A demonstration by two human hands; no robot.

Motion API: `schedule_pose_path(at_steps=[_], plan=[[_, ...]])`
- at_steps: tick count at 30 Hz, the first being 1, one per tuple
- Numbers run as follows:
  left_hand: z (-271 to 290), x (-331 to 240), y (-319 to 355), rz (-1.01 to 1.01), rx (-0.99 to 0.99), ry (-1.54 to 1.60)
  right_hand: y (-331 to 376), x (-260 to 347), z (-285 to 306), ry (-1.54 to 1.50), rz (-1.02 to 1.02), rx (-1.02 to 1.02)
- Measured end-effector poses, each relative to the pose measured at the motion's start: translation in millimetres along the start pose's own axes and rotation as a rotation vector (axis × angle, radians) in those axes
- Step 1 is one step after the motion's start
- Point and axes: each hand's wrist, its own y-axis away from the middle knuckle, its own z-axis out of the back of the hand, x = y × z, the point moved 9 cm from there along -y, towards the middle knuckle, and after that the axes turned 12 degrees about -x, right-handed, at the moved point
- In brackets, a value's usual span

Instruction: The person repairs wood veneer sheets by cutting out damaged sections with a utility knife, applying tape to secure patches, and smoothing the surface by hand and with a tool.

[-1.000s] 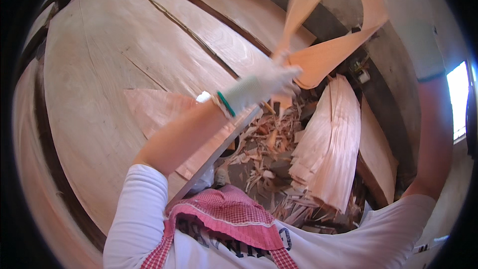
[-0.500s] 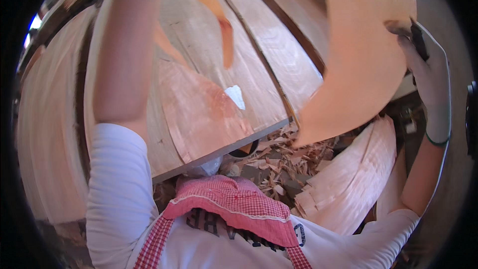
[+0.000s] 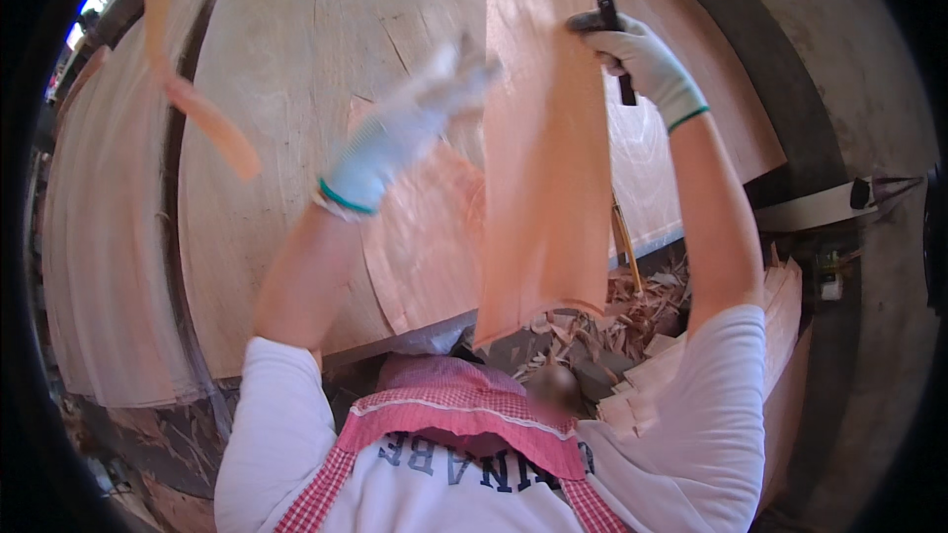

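My right hand [image 3: 647,61], in a white glove with a green cuff, is closed around a flat black bladed tool [image 3: 628,89]. Its darkened fingertips also pinch the edge of a large, thin, orange-tan wood veneer sheet [image 3: 548,188], which hangs curved over the stack edge toward me. My left hand [image 3: 420,104], gloved the same way, is blurred by motion; its fingers look stretched out beside the sheet, with nothing visible in them. Left of it, a narrow veneer strip [image 3: 202,114] dangles in the air, apart from the hand.
Beneath lies a wide stack of pale veneer sheets [image 3: 267,138], with a pinkish torn piece [image 3: 425,247] on top. Another stack [image 3: 109,207] stands at the left. Wood scraps [image 3: 573,336] litter the space before me, beside a bundle of veneer [image 3: 780,306] at the right.
My right hand has brought the veneer sheet leftward over the stack. My left hand has come down from the upper edge. The narrow strip now shows farther left.
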Motion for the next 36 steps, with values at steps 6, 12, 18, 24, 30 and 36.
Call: schedule_pose_path(at_steps=[6, 12, 18, 24, 30, 36], plan=[[34.6, 179.0, -1.9, 0.604, -0.237, -0.380, -22.1, -108.9, -30.1, 0.086, -0.075, -0.132], [73.3, 281.4, -16.5, 0.701, -0.246, -0.015, 137.2, -241.3, -5.1, 0.077, -0.701, -0.020], [100.8, 301.7, -25.7, 0.675, -0.304, -0.354, 216.4, -280.6, -20.3, 0.080, -0.719, 0.059], [133.7, 287.2, -77.6, 0.248, -0.441, -0.472, 166.8, -224.9, 6.8, 0.078, -0.409, -0.103], [104.8, 286.8, -94.8, 0.234, -0.263, -0.983, 195.5, -257.5, 24.9, 0.132, -0.489, -0.125], [96.0, 267.5, -69.8, 0.318, -0.349, -1.296, 220.6, -337.2, 5.4, 0.177, -0.464, -0.203]])
